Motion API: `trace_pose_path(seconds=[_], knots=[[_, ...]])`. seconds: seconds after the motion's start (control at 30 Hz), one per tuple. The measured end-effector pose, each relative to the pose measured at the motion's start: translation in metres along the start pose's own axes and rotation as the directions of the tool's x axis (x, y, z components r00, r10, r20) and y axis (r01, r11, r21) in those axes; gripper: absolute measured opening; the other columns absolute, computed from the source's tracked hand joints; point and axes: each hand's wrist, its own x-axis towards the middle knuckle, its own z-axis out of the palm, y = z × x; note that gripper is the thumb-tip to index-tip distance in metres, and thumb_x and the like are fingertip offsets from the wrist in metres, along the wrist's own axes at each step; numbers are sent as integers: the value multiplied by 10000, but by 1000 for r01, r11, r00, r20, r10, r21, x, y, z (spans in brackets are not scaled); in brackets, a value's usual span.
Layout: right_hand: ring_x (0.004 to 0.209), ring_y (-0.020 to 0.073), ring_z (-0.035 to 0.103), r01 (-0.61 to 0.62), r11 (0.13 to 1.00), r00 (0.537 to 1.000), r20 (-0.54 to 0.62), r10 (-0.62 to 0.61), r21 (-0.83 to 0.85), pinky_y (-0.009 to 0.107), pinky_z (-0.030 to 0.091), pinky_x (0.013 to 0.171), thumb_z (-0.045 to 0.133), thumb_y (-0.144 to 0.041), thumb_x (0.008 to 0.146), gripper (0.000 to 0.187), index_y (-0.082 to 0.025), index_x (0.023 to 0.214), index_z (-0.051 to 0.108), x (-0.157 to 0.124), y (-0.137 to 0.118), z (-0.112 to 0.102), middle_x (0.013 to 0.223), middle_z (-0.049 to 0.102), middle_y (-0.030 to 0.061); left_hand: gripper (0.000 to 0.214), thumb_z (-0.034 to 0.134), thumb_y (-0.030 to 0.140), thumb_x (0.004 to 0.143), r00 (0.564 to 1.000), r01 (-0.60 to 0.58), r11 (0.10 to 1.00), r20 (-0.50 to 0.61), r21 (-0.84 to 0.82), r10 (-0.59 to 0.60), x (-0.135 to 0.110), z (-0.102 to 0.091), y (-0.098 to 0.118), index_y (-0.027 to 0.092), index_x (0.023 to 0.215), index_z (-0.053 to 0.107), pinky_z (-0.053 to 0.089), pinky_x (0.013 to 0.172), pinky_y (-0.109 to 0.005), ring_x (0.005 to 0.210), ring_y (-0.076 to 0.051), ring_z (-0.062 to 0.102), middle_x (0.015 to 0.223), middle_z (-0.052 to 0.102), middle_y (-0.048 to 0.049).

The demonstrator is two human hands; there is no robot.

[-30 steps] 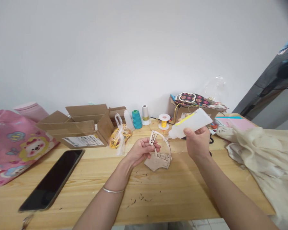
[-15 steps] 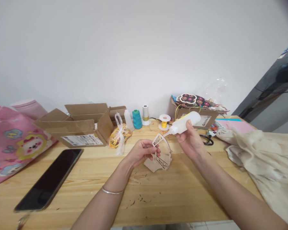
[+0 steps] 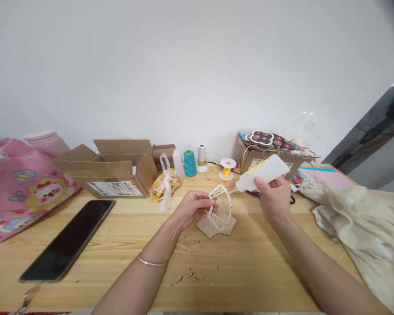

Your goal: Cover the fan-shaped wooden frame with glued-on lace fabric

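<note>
Between the thumb and fingers of my left hand (image 3: 195,208) is a thin, pale fan-shaped frame (image 3: 230,205) with cut-out lattice ends, tilted up over the table. A flat beige fan-shaped piece (image 3: 207,226) lies behind and below it; whether the two touch I cannot tell. My right hand (image 3: 276,199) is wrapped round a white squeeze bottle (image 3: 264,171), tipped with its narrow nozzle pointing down and left. The nozzle tip is close to the frame's upper right corner; contact is too small to make out.
Along the wall stand an open cardboard box (image 3: 111,168), a teal thread cone (image 3: 189,163), a yellow wire spool (image 3: 227,169) and a filled box (image 3: 249,154). A phone (image 3: 68,240) and pink bag (image 3: 36,192) lie left, cream cloth (image 3: 364,223) right. Dark scraps dot the table.
My right hand has moved a little right and turned, its grip on the bottle shifting. The frame now stands apart from the beige piece, its cut-outs showing pale instead of dark.
</note>
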Motion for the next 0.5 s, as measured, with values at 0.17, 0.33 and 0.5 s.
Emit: trace_pose_path(seconds=[0.17,0.33,0.5], knots=[[663,185,620,187,938,980,119,-158,-293,327,507,655,766,-270,498,202,-176,639,657,-7,4,-11,677,681,30,146,689,232,597,1000,5,993,-14,121,-3,0,5,-3,102,658,663,295,374,-157,510,-89,562,612,662,-56],[649,185,610,235,893,967,188,-174,-385,341,502,654,752,-267,527,176,-179,647,660,-8,8,-13,681,676,29,149,690,246,591,1000,-16,988,9,155,14,-2,7,-2,104,622,658,283,386,-182,486,-90,537,594,656,-57],[685,182,603,260,889,953,249,-174,-376,338,494,684,758,-245,513,180,-184,647,655,-8,5,-13,724,674,20,149,707,237,576,999,-33,996,-22,80,35,-2,4,-3,106,626,656,320,424,-191,529,-118,579,613,665,-65]])
